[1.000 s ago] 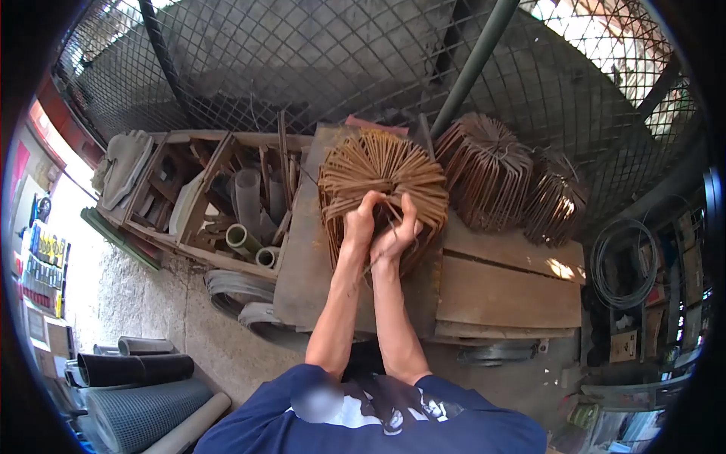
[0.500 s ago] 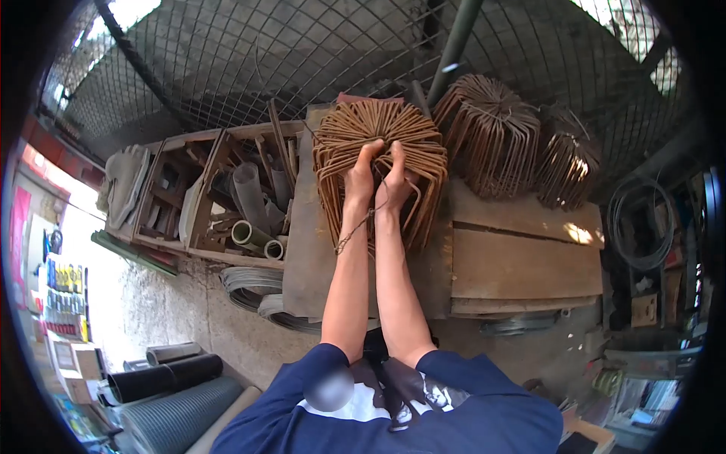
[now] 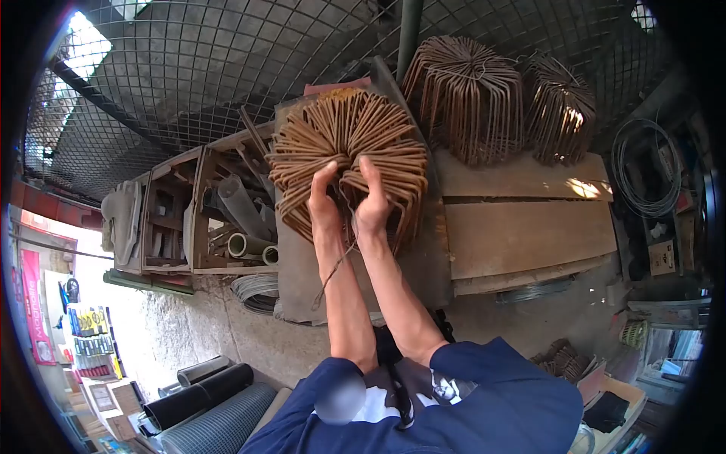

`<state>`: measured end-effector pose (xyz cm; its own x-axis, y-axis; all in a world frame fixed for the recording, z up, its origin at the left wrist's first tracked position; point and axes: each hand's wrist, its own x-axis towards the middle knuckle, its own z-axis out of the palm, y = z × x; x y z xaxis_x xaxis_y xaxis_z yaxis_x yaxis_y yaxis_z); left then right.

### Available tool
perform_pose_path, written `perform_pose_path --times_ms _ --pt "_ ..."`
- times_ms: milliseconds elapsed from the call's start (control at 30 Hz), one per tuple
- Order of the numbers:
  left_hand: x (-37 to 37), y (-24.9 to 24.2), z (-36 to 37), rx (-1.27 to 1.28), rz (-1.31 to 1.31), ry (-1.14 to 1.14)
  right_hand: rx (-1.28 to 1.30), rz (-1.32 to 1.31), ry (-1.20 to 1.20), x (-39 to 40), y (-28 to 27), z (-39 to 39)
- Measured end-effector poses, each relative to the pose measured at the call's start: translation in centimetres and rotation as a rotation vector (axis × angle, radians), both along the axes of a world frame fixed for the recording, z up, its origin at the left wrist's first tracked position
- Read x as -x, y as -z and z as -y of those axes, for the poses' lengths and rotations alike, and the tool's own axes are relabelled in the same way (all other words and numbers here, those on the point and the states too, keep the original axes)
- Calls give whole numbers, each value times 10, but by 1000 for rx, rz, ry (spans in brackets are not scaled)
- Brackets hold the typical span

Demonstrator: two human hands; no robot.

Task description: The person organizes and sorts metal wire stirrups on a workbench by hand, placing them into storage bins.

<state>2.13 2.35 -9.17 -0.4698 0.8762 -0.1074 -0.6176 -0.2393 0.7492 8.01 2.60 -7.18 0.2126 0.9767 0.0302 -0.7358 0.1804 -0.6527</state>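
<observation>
Left hand (image 3: 324,198) and right hand (image 3: 372,200) side by side, both clenched into the rusty stirrup bundle (image 3: 348,147), tie wire (image 3: 333,268) dangling at 6 o'clock, bundle resting on the table (image 3: 529,242), two more stirrup bundles (image 3: 465,98) at 1 o'clock, wire mesh (image 3: 227,68) beyond

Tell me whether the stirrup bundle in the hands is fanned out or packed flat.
Fanned out: the rusty stirrup bundle spreads like a fan above the left hand and right hand.
</observation>
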Motion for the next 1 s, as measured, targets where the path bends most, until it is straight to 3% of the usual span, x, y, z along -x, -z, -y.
perform_pose_path --times_ms 33,100,200,300,467,533,700,800,933,967,1000 --pt "4 19 1 -8 -75 -52 -24 -22 1 -5 0 7" --pt "-9 -2 18 -64 2 21 -23 -5 -26 -13 3 17" --pt "-20 -21 33 -76 29 -64 -79 106 -33 -17 7 24" --pt "-20 -31 42 -104 106 -89 -138 189 -83 -24 -25 43" --pt "-17 -40 50 -72 66 -115 -71 73 -234 -22 -19 54" --pt "-18 -44 47 -32 -89 -187 -51 42 -241 -19 -16 44" --pt "0 -55 5 -53 -108 -208 -54 -117 -318 -4 -27 -1" --pt "12 -66 -26 -113 -179 -169 -103 -58 -395 11 -27 -37" --pt "33 -33 -74 -196 -319 -301 -169 35 -434 25 -13 -95" --pt "35 -26 -84 -180 -171 -269 -181 59 -438 28 -1 -105" --pt "33 -19 -92 -175 -206 -275 -165 30 -427 34 10 -115"
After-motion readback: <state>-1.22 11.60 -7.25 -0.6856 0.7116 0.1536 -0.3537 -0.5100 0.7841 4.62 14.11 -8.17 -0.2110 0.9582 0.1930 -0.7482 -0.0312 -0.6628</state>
